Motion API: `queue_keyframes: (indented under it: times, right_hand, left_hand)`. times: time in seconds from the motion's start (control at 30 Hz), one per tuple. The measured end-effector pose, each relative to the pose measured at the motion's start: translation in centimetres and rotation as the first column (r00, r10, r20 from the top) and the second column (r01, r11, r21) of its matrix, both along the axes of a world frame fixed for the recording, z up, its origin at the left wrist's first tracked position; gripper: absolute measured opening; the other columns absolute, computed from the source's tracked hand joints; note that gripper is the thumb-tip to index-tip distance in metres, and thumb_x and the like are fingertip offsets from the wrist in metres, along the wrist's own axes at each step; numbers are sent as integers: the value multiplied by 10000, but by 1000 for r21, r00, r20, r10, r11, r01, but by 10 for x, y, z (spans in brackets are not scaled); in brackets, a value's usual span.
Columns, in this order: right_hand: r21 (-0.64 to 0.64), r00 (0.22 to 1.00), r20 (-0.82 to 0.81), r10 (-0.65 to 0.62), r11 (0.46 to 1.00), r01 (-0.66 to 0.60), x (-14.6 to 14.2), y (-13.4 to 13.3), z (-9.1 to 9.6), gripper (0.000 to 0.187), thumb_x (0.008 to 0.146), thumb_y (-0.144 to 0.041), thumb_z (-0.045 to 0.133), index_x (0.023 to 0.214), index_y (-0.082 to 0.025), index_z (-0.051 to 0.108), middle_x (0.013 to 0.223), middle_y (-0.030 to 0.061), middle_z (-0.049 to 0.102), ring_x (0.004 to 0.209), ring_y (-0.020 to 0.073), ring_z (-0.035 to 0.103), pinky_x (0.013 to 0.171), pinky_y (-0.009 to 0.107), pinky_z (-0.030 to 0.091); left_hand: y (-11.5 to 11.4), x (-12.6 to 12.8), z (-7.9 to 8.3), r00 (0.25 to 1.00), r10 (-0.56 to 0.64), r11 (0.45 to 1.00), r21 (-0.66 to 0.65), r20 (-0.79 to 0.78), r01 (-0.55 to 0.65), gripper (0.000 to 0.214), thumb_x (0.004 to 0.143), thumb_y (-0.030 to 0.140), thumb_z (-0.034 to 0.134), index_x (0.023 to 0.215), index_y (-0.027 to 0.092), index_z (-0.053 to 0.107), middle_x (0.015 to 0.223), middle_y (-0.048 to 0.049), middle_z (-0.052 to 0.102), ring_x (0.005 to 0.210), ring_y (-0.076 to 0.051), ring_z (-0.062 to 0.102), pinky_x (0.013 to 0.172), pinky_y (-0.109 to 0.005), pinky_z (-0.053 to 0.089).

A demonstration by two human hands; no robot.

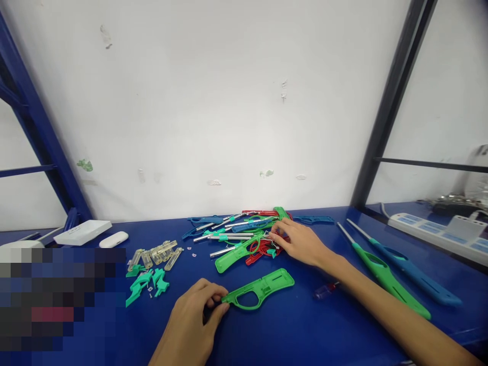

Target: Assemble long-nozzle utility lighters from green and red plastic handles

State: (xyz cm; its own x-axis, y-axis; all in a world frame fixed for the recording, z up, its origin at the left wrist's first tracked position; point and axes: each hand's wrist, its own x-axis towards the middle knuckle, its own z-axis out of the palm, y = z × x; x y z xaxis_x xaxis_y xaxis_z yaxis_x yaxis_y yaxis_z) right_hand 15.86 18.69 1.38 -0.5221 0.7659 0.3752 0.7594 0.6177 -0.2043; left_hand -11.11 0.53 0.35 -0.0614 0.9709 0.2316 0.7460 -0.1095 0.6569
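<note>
"While the left hand (pixel 198 315) is pinching something green, what exactly is it holding?"

"It's gripping the narrow front end of a green lighter half-shell (pixel 269 286) between thumb and fingers. The piece is stretching out to the right above or on the blue counter (pixel 297 330), I can't tell which, with its slotted wide end pointing away from the hand."

"And the right hand (pixel 299 241)?"

"That one is resting at the right side of a heap of lighter parts, thumb and fingertips close together. Whether they're pinching anything, I can't tell. Red half-shells (pixel 262 250) are lying just beside it, and a second green half-shell (pixel 232 258) is sitting at the heap's near edge. Metal tubes (pixel 221 252) and blue half-shells (pixel 314 219) are lying about there too."

"What's surrounding all that?"

"Left of the heap, clear fuel tanks (pixel 173 260) are lying in a cluster, and teal triggers (pixel 160 282) are spreading out just nearer. Farther left, a white earbud case (pixel 113 239) is sitting near a flat white box (pixel 82 232). Near the right forearm, a screwdriver (pixel 323 292) is lying, its handle looking purple and see-through."

"Anything past that arm?"

"Two long-nosed lighters are lying side by side: a green lighter (pixel 392 281) and a blue lighter (pixel 421 277). Behind them, a white power strip (pixel 430 230) is running along the counter."
</note>
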Motion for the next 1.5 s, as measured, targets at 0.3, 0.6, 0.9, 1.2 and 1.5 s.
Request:
queue_keyframes:
  times: [0.3, 0.6, 0.9, 1.2, 1.5]
  right_hand:
    - [-50, 998, 42, 46, 998, -44, 2, 2, -3, 327, 1009, -371, 645, 1285, -196, 638, 1293, 93, 665, 1057, 225, 688, 894, 439, 594]
    - [-26, 999, -51, 17, 999, -19, 0, 0, 4, 317, 1012, -369, 640, 1283, -202, 640, 1300, 93, 663, 1062, 223, 686, 899, 438, 592]
    - [-13, 996, -90, -15, 1000, 13, 1, 0, 6, 329, 1009, -368, 646, 1290, -196, 635, 1291, 92, 665, 1052, 224, 690, 887, 436, 597]
    - [104, 997, -32, 77, 992, -74, -19, 4, 10, 319, 1012, -363, 640, 1293, -211, 640, 1346, 99, 644, 1121, 239, 669, 946, 465, 575]
    - [-48, 980, 117, 163, 986, -159, -62, 25, 25, 317, 1011, -369, 641, 1288, -213, 642, 1327, 95, 652, 1089, 231, 678, 920, 447, 586]
  left_hand:
    - [-1, 1, -5, 1000, 5, 1000, 1, 0, -5, 279, 866, 384, 558, 940, 238, 784, 895, -64, 715, 722, -227, 623, 682, -335, 499]
    - [-3, 3, -2, 999, -3, 998, -58, -33, 2, 308, 916, 417, 512, 973, 242, 759, 938, -63, 697, 754, -234, 618, 683, -339, 469]
    - [-4, 4, -4, 999, 2, 997, -74, -43, -5, 302, 931, 417, 503, 995, 254, 749, 957, -58, 685, 804, -246, 629, 710, -344, 465]
    - [-1, 0, -9, 997, -30, 997, -68, -67, 25, 283, 976, 389, 503, 1036, 246, 739, 970, -59, 678, 822, -238, 635, 744, -342, 488]
    - [-4, -1, -10, 995, -41, 998, -49, -87, 37, 261, 987, 333, 510, 1052, 262, 753, 953, -53, 678, 815, -221, 644, 747, -314, 498]
